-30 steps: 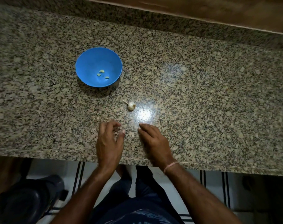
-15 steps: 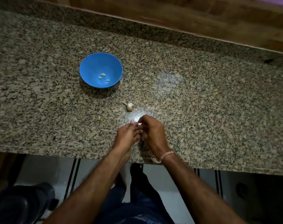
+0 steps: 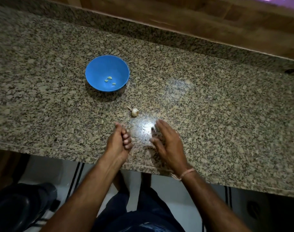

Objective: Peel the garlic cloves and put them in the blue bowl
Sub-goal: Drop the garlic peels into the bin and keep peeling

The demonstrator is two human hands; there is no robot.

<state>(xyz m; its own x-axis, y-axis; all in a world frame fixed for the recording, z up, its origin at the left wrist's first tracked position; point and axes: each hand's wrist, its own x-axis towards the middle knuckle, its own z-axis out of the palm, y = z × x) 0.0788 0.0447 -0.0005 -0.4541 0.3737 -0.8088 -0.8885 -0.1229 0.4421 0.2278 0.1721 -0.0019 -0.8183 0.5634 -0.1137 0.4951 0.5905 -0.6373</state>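
Fingers on my left hand [image 3: 120, 141] are curled tight into a fist over the counter's near edge; whether a clove sits inside I cannot tell, since nothing shows between them. My right hand [image 3: 166, 141] is slack and spread, blurred, holding nothing I can see. From the fist, the garlic bulb [image 3: 135, 112] lies at about one o'clock, near but apart from both hands, and the blue bowl [image 3: 92, 72] sits farther out at eleven o'clock, with three peeled cloves [image 3: 109, 77] on its floor.

If a clove is in that fist, I would judge it best to bring it up to the fingertips and strip the skin with the free hand before reaching toward the bowl.

The bulb looks papery and off-white, round with a short dry stem poking toward ten o'clock. The bowl is smooth, matte-looking plastic, deep and round. The granite counter [image 3: 226, 106] is polished and speckled, with a bright glare patch between my hands.
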